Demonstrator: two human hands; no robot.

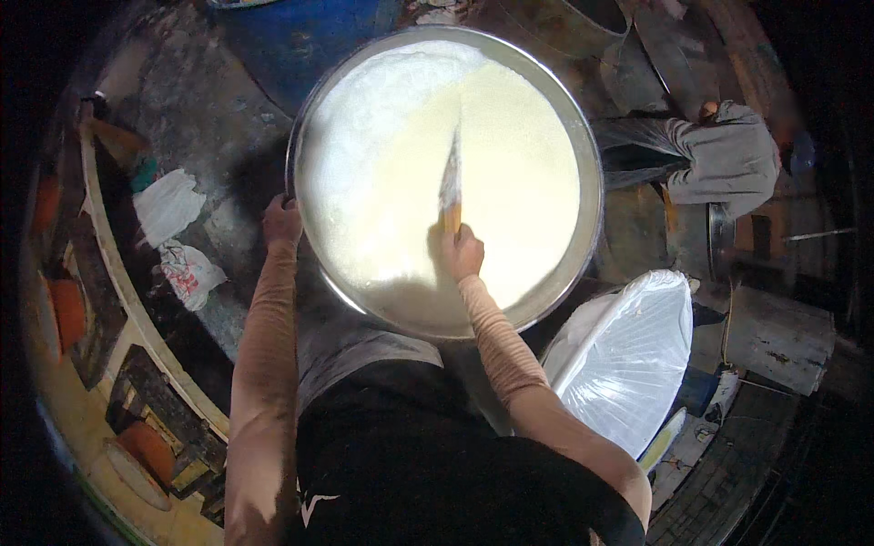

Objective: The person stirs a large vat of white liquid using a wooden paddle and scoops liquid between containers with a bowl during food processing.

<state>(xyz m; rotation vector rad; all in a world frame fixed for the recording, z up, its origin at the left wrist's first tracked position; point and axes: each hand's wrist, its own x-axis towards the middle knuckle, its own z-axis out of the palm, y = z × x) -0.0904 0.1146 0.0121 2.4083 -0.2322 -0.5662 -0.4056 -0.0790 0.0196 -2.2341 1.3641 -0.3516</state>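
A large round metal pot (590, 196) stands in front of me, filled nearly to its rim. Its contents (519, 164) are pale yellow on the right and white, foam-like, on the upper left; whether they are liquid or set I cannot tell. My right hand (464, 252) is closed round the wooden handle of a long, pointed knife (452, 182). The blade points away from me over the middle of the pot, its tip at or in the pale surface. At the left side, my left hand (282, 224) is closed on the pot's rim.
A clear plastic-covered container (628, 355) stands close on my right. Beyond the pot is a blue barrel (300, 45). Another person (719, 159) bends over at the far right. White plastic bags (189, 273) lie on the left floor, beside a curved ledge (137, 314).
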